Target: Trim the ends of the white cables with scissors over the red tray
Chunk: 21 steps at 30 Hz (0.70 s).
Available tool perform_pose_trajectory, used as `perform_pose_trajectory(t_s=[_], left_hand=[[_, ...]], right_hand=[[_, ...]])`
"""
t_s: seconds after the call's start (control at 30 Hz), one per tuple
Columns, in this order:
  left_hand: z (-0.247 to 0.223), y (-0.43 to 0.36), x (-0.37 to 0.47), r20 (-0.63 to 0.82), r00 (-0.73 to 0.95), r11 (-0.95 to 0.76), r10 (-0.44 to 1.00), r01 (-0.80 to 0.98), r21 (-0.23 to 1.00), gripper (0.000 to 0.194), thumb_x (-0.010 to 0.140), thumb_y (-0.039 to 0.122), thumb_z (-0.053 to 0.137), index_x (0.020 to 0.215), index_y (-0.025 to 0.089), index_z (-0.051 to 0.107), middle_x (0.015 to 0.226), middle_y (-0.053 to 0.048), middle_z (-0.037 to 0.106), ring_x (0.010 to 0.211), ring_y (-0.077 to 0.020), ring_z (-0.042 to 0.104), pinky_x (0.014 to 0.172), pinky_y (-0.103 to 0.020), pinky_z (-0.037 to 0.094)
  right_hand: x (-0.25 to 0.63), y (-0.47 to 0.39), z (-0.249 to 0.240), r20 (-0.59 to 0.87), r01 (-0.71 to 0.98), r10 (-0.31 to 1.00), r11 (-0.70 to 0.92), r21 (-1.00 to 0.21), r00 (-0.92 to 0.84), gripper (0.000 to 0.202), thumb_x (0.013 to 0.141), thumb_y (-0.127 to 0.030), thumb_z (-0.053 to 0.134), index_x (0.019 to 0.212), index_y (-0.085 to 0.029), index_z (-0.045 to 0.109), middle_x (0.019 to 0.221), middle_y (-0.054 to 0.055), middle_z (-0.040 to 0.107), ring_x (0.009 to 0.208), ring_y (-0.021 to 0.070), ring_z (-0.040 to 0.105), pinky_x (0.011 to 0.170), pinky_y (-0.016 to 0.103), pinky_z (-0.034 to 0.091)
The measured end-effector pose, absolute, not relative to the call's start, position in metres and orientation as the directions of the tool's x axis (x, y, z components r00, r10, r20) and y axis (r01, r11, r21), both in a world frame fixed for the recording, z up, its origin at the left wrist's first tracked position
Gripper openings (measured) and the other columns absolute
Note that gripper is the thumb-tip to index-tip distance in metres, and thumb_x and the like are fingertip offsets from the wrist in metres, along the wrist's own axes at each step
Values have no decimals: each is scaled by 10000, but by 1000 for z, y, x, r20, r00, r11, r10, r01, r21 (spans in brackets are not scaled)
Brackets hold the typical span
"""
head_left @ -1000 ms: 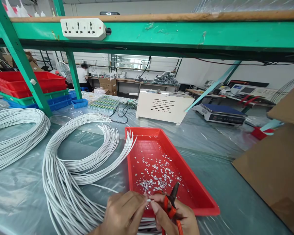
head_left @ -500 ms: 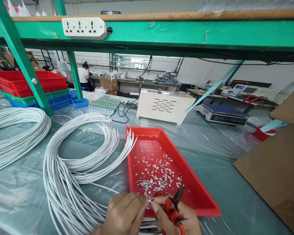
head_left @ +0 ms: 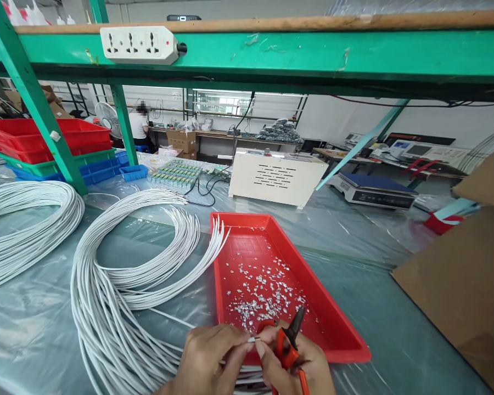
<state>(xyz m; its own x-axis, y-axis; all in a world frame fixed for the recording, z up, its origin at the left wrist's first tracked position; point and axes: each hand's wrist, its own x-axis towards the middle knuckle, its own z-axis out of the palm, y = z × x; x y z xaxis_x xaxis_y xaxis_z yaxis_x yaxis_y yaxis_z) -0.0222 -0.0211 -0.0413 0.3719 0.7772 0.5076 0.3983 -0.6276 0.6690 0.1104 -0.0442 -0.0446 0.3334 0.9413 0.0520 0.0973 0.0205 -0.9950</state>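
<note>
My left hand (head_left: 209, 356) pinches a white cable close to its cut end (head_left: 252, 339), over the near edge of a red tray (head_left: 247, 247). Opposite it, my right hand (head_left: 298, 359) has thumb and finger at that same tip. Orange-handled cutters (head_left: 288, 345) rest in the right palm, their dark blades pointing up and away. Small silvery foil scraps (head_left: 263, 299) lie scattered in the tray. To the left a large coil of white cables (head_left: 102, 285) spreads over the table, several ends leaning on the tray's rim.
Another cable coil (head_left: 28, 230) lies far left, before stacked red, green and blue trays (head_left: 45, 145). Behind the red tray stand a beige metal box (head_left: 278, 178) and a weighing scale (head_left: 370, 189). Cardboard (head_left: 453, 285) rises at right. A green shelf beam (head_left: 296, 55) crosses overhead. A person (head_left: 140, 126) sits far back.
Both hands stay at the cable tip, with only slight finger shifts. The cutters in my right hand have moved a little left and up. The coils and tray look the same.
</note>
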Motion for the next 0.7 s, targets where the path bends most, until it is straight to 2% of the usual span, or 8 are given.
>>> perform_pose_trajectory(t_s=[0.23, 0.33, 0.4, 0.47, 0.5, 0.57, 0.63, 0.7], left_hand=[[-25, -23, -21, 286, 363, -411, 887, 333, 849, 184, 816, 195, 529, 833, 185, 712, 690, -71, 721, 584, -182, 652, 549, -217, 459], [-22, -23, -20, 226, 352, -350, 908, 344, 871, 210, 830, 227, 507, 811, 184, 712, 670, -59, 709, 570, -174, 631, 541, -212, 448], [-23, -22, -20, 202, 338, -325, 919, 363, 873, 221, 835, 246, 498, 794, 164, 699, 650, -59, 693, 563, -169, 615, 531, -207, 440], [-24, -22, -21, 223, 336, -342, 915, 354, 871, 226, 843, 243, 480, 796, 148, 679, 639, -58, 677, 559, -160, 603, 526, -200, 434], [-25, -21, -21, 246, 344, -365, 906, 341, 867, 223, 847, 231, 469, 802, 144, 669, 640, -57, 671, 558, -154, 598, 527, -197, 432], [-27, -21, -23, 315, 363, -434, 877, 319, 842, 210, 850, 194, 452, 817, 143, 653, 644, -53, 666, 555, -143, 591, 532, -194, 427], [-29, -21, -24, 392, 379, -517, 838, 326, 791, 196, 846, 157, 446, 840, 139, 641, 649, -53, 668, 551, -138, 594, 534, -197, 422], [-31, -20, -24, 466, 403, -602, 788, 344, 720, 191, 838, 122, 445, 875, 134, 632, 665, -56, 678, 553, -144, 608, 534, -207, 420]], right_hand=[[114, -43, -39, 74, 143, 947, 30, -989, 313, 185, 618, -323, 613, 541, -165, 557, 384, -61, 401, 341, 71, 360, 352, 181, 293], [125, -39, -37, 176, 279, 953, 104, -955, 248, 173, 667, -323, 601, 596, -165, 602, 448, -21, 527, 389, 108, 477, 402, 191, 386], [136, -36, -37, 288, 452, 920, 146, -880, 265, 189, 705, -336, 575, 732, -164, 649, 615, 28, 646, 535, 160, 593, 529, 221, 457], [147, -33, -36, 420, 671, 862, 134, -729, 284, 263, 740, -366, 531, 862, -173, 661, 741, 53, 678, 646, 190, 623, 604, 249, 461], [152, -32, -35, 471, 765, 840, 112, -634, 268, 277, 752, -387, 509, 853, -181, 665, 723, 51, 673, 640, 192, 616, 590, 253, 451], [158, -30, -32, 505, 867, 836, 73, -493, 217, 300, 768, -426, 485, 689, -190, 653, 581, 37, 625, 565, 185, 584, 515, 246, 423], [157, -29, -30, 461, 835, 862, 88, -543, 209, 357, 788, -451, 470, 598, -190, 622, 529, 31, 596, 523, 172, 570, 467, 230, 417], [153, -30, -29, 388, 686, 899, 151, -712, 205, 341, 792, -451, 485, 669, -181, 654, 558, 30, 616, 529, 167, 586, 475, 221, 448]])
